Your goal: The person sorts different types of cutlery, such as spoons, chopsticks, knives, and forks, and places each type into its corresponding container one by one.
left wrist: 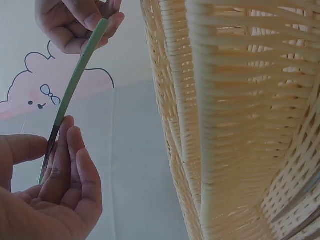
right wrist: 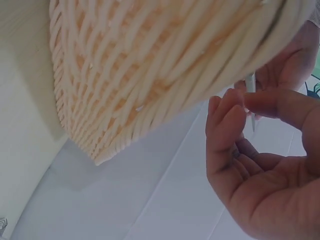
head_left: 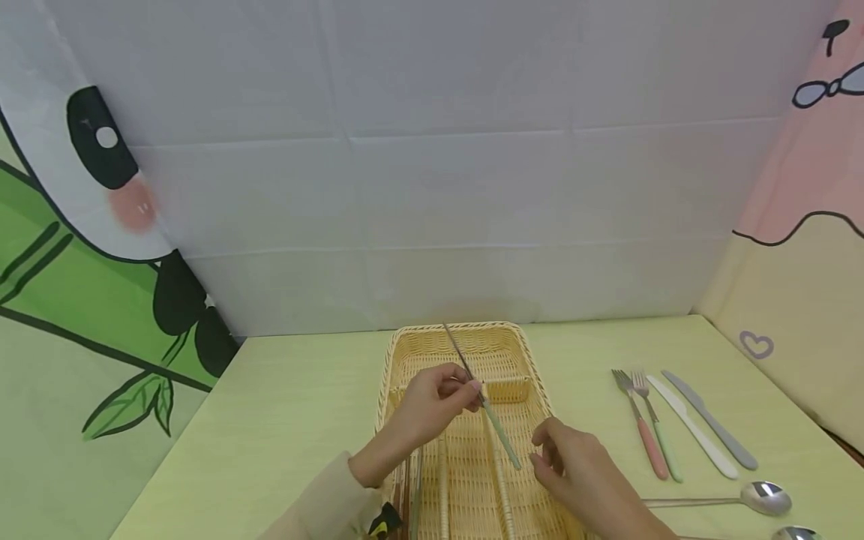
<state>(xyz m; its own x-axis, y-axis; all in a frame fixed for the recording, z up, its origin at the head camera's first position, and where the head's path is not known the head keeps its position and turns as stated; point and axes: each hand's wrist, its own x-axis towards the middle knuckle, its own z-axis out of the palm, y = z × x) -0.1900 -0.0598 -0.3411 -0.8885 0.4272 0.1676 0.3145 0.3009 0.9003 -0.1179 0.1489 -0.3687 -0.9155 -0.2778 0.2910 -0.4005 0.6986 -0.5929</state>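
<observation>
A pale wicker cutlery basket (head_left: 391, 360) with divided compartments lies in the middle of the yellow-green table. Above it my left hand (head_left: 472, 390) pinches the steel part of a slim green-handled utensil (head_left: 501, 435), which slants from the basket's far end toward me. My right hand (head_left: 543, 450) is at the handle's near end. In the left wrist view, my left hand (left wrist: 55, 150) grips the steel shaft of the utensil (left wrist: 75, 85), and the right hand (left wrist: 82, 22) pinches the green tip. The right wrist view has the basket (right wrist: 150, 65) above my right hand (right wrist: 240, 100).
To the right of the basket lie a pink-handled fork (head_left: 648, 435), a green-handled fork (head_left: 660, 435), a white knife (head_left: 695, 431) and a grey knife (head_left: 715, 424). Two spoons (head_left: 763, 496) lie nearer me. Some utensils (head_left: 412, 487) lie in the basket's left compartments. Cloth backdrops enclose the table.
</observation>
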